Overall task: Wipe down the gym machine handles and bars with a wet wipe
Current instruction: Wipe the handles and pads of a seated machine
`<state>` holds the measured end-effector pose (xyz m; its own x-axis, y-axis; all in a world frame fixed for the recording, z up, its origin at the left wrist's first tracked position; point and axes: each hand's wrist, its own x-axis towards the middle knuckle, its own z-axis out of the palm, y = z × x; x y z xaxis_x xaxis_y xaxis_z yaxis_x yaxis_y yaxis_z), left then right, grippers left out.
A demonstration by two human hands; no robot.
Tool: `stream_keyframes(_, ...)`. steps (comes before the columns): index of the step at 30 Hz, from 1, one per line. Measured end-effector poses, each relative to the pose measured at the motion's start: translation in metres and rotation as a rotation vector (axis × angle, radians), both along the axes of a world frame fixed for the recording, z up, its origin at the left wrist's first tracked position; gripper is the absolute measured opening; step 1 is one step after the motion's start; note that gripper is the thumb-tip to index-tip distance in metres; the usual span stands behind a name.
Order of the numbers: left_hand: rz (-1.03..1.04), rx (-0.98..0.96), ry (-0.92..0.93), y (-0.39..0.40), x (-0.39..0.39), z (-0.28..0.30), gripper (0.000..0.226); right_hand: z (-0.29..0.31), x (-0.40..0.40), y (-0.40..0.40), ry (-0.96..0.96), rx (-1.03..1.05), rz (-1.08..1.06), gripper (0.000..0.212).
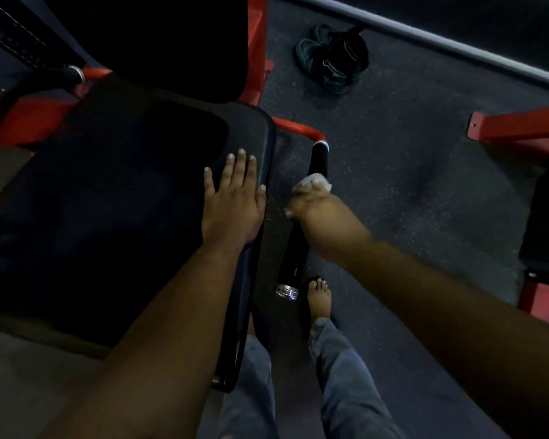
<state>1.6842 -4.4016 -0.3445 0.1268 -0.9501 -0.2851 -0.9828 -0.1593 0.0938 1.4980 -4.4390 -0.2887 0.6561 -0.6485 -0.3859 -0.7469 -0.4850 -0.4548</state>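
A black handle grip [293, 255] with chrome end caps runs beside the black seat pad [108, 201] of a red-framed gym machine [298, 126]. My right hand [320, 217] is wrapped round the middle of this grip with a white wet wipe [313, 182] bunched under its fingers. My left hand [233, 201] lies flat, fingers straight, on the right edge of the seat pad. The part of the grip under my right hand is hidden.
The black backrest [159, 42] rises behind the seat. A pair of dark sandals [333, 58] lies on the speckled rubber floor [409, 185] at the back. Another red frame end [517, 126] juts in from the right. My bare foot [319, 301] stands beside the grip's near end.
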Motion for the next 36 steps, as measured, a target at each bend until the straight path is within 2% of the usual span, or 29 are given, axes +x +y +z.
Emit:
stream_keyframes(2,0.009,0.002,0.011,-0.001,0.0,0.001,0.063,0.011,-0.001,0.031,0.017,-0.021,0.099,0.027)
stream_keyframes(5,0.018,-0.003,0.027,-0.001,-0.001,0.003,0.062,0.022,-0.001,0.092,-0.092,-0.156,0.253,0.02)
stream_keyframes(6,0.018,-0.003,0.026,-0.001,0.0,0.003,0.062,0.023,-0.003,0.106,-0.148,-0.137,0.255,0.024)
stream_keyframes(9,0.016,-0.003,0.013,0.0,-0.001,0.003,0.063,0.026,-0.026,0.121,-0.402,0.149,0.099,0.031)
stream_keyframes(12,0.011,0.002,-0.002,-0.001,-0.001,0.002,0.064,0.021,-0.045,0.087,-0.588,0.051,-0.316,0.029)
stream_keyframes(15,0.012,-0.002,0.001,-0.001,0.0,0.001,0.064,-0.002,-0.036,0.038,-0.616,-0.012,-0.641,0.031)
stream_keyframes(19,0.006,0.011,-0.007,-0.001,-0.001,0.003,0.065,-0.033,-0.014,0.076,-0.532,0.124,-0.743,0.057)
stream_keyframes(22,0.004,0.011,-0.004,-0.001,-0.001,0.004,0.065,-0.017,-0.008,0.132,-0.507,0.163,-0.785,0.055)
stream_keyframes(24,0.004,0.015,0.001,-0.001,-0.001,0.004,0.065,0.001,-0.009,0.165,-0.587,0.268,-0.818,0.047)
stream_keyframes(27,0.006,0.021,-0.003,-0.001,-0.001,0.004,0.065,0.016,-0.024,0.201,-0.569,0.337,-0.844,0.056)
stream_keyframes(29,0.005,0.02,-0.007,-0.001,-0.001,0.004,0.065,0.02,-0.033,0.188,-0.559,0.383,-0.97,0.046)
stream_keyframes(32,0.004,0.021,0.0,-0.002,-0.001,0.003,0.065,0.002,-0.03,0.108,-0.716,0.233,-1.236,0.03)
stream_keyframes(34,0.005,0.019,-0.005,-0.001,-0.001,0.002,0.065,-0.011,-0.014,0.048,-0.759,0.189,-1.246,0.032)
stream_keyframes(36,0.006,0.018,-0.013,-0.001,-0.001,0.003,0.066,-0.027,0.005,0.033,-0.804,0.233,-1.248,0.033)
